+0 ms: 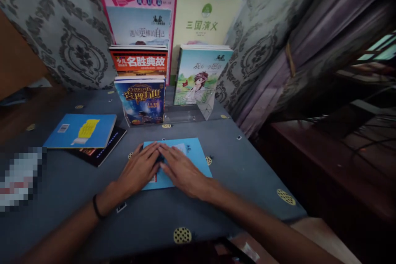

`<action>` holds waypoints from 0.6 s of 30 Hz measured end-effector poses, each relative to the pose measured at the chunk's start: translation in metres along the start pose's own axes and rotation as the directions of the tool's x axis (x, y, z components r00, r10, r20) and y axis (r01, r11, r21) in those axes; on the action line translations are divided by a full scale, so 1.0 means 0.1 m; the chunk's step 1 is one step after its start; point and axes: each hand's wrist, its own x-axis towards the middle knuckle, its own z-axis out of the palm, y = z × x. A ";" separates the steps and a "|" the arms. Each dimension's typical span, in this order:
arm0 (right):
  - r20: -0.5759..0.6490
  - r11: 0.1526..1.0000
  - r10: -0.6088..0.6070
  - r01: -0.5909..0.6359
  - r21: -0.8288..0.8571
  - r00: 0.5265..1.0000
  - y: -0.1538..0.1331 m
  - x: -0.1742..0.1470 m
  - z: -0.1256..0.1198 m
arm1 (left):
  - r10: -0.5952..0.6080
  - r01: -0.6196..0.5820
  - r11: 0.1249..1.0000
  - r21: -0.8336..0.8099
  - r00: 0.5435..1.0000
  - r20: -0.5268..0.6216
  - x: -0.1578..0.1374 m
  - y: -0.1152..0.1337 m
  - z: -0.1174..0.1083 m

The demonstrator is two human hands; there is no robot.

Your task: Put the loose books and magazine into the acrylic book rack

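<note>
A light blue book (199, 154) lies flat on the table in front of me, its cover partly hidden by my hands. My left hand (140, 169) rests on its left part, fingers stretched out and lying flat. Across from it, my right hand (184, 171) lies on the middle of the same book, also with its fingers extended. The fingertips of both hands meet over the cover. A dark band circles my left wrist.
Left of my hands, a blue book (83, 130) overlaps a black book (107, 148). Behind stands a clear book rack (182, 113) with several upright books, including a dark blue book (142, 101) and a pale green book (202, 76). Patterned curtains hang behind. The table's right edge slants toward me.
</note>
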 end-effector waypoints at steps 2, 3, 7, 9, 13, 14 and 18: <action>0.050 1.000 -0.011 0.012 -0.008 0.999 -0.01 0.09 0.10 | 0.010 -0.010 1.000 -0.005 1.000 -0.013 -0.01 -0.01 0.01; 0.056 1.000 -0.002 0.004 -0.021 0.998 0.02 0.10 0.12 | 0.012 -0.012 1.000 -0.008 1.000 -0.017 -0.01 -0.01 0.02; 0.013 0.983 0.133 -0.131 -0.130 0.991 0.37 -0.10 0.01 | -0.001 0.000 1.000 -0.030 1.000 -0.031 0.01 0.01 0.01; -0.046 0.956 0.224 -0.229 -0.181 0.973 0.56 -0.24 -0.08 | 0.002 -0.003 0.999 -0.038 1.000 -0.025 0.01 0.01 0.00; -0.091 0.934 0.272 -0.286 -0.216 0.958 0.74 -0.41 -0.17 | -0.003 0.003 1.000 -0.006 1.000 0.030 0.04 0.05 -0.06; -0.091 0.933 0.268 -0.282 -0.223 0.959 0.75 -0.42 -0.16 | -0.003 0.003 1.000 0.000 0.999 0.052 0.06 0.09 -0.07; -0.120 0.934 0.239 -0.262 -0.245 0.964 0.76 -0.41 -0.11 | 0.053 -0.050 0.999 -0.021 0.987 0.149 0.26 0.34 -0.07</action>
